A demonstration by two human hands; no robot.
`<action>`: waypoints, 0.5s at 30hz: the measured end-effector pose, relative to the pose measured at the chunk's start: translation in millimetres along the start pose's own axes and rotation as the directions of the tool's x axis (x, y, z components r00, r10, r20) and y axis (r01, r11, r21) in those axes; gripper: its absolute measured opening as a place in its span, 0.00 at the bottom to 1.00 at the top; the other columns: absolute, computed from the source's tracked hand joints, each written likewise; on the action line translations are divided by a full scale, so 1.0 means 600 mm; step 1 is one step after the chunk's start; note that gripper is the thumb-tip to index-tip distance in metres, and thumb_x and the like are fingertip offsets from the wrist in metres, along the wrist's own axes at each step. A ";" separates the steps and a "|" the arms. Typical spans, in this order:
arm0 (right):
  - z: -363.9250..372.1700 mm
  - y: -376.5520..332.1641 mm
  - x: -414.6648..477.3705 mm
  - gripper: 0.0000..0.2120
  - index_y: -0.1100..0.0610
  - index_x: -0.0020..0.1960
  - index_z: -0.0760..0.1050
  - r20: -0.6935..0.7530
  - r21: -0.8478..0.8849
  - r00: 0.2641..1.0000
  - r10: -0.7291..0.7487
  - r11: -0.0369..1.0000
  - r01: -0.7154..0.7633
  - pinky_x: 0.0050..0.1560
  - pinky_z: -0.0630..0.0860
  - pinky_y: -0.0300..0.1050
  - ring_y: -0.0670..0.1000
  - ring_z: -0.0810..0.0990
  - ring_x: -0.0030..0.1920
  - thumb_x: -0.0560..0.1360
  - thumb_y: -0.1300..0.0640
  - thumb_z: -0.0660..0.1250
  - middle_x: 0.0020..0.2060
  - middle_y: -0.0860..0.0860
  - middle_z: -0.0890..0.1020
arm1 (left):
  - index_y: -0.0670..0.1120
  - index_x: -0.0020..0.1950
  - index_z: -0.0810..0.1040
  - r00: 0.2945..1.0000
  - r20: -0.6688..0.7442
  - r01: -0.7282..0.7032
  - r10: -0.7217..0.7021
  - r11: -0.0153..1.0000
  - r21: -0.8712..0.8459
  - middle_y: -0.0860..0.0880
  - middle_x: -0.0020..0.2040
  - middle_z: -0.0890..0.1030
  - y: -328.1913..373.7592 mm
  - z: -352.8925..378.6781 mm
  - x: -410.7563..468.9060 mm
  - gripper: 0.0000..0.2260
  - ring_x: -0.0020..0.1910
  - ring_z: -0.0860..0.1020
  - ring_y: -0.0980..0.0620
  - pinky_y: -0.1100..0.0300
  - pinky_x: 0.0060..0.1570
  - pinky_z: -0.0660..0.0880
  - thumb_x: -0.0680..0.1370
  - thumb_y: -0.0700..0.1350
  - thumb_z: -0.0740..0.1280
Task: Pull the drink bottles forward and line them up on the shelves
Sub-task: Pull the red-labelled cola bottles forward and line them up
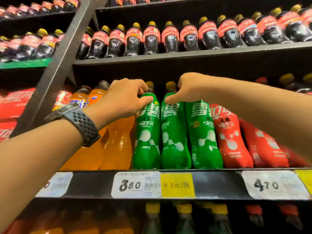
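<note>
**On the middle shelf: two green bottles held**

Price tags read "380" point(137, 184), "9.9元3瓶" point(177, 185) and "470" point(274, 185). The left hand point(123, 98) pinches the left green bottle point(147, 132) at its shoulder; the right hand point(187, 90) grips the neighbouring green bottle point(174, 134). Orange bottles point(116, 142) stand leftward, red ones point(231, 135) rightward.

My left hand point(125, 98) sits on the neck of the leftmost Sprite bottle point(146, 132), my right hand point(187, 89) on the Sprite bottle next to it point(174, 132). A third Sprite bottle point(202, 134) stands right of those, Fanta bottles point(116, 146) left, all on the shelf point(217, 184) above the 3.80 price tag point(136, 184).
</note>
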State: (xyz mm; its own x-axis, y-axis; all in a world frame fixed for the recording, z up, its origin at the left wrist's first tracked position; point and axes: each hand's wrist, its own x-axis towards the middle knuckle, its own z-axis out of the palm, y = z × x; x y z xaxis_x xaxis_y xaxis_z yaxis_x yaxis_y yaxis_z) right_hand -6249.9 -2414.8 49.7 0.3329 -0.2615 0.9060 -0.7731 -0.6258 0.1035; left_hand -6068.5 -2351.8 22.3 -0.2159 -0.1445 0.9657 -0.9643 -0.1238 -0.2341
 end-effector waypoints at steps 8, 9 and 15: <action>-0.003 -0.007 0.005 0.30 0.60 0.46 0.73 0.027 -0.102 0.999 0.029 0.994 -0.026 0.42 0.69 0.44 0.56 0.74 0.44 0.66 0.32 0.69 0.41 0.53 0.76 | 0.52 0.60 0.77 0.998 -0.045 -0.048 0.045 0.997 -0.067 0.53 0.55 0.80 -0.012 0.004 -0.004 0.15 0.57 0.75 0.49 0.51 0.60 0.68 0.76 0.56 0.65; -0.005 -0.005 0.004 0.30 0.60 0.49 0.74 0.041 -0.083 0.999 0.035 0.996 -0.032 0.42 0.70 0.44 0.55 0.75 0.43 0.66 0.33 0.70 0.41 0.53 0.77 | 0.51 0.61 0.77 0.998 -0.050 -0.053 0.049 0.996 -0.075 0.51 0.57 0.80 -0.015 0.001 -0.004 0.14 0.59 0.74 0.49 0.52 0.60 0.68 0.77 0.54 0.65; -0.015 0.005 -0.003 0.32 0.59 0.61 0.76 0.098 -0.042 0.993 0.063 0.997 -0.059 0.57 0.76 0.51 0.56 0.78 0.52 0.68 0.35 0.69 0.54 0.54 0.80 | 0.49 0.63 0.76 0.997 -0.066 -0.032 0.028 0.998 -0.062 0.48 0.61 0.78 -0.054 -0.038 -0.011 0.13 0.63 0.71 0.48 0.54 0.59 0.67 0.80 0.44 0.60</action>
State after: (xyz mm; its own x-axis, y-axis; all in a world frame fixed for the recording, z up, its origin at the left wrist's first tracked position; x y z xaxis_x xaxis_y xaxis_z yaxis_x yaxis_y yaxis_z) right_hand -6257.8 -2409.7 51.9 0.3347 -0.3709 0.8663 -0.8133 -0.5780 0.0668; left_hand -6039.1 -2324.7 26.1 -0.2526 -0.0824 0.9640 -0.9645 -0.0578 -0.2577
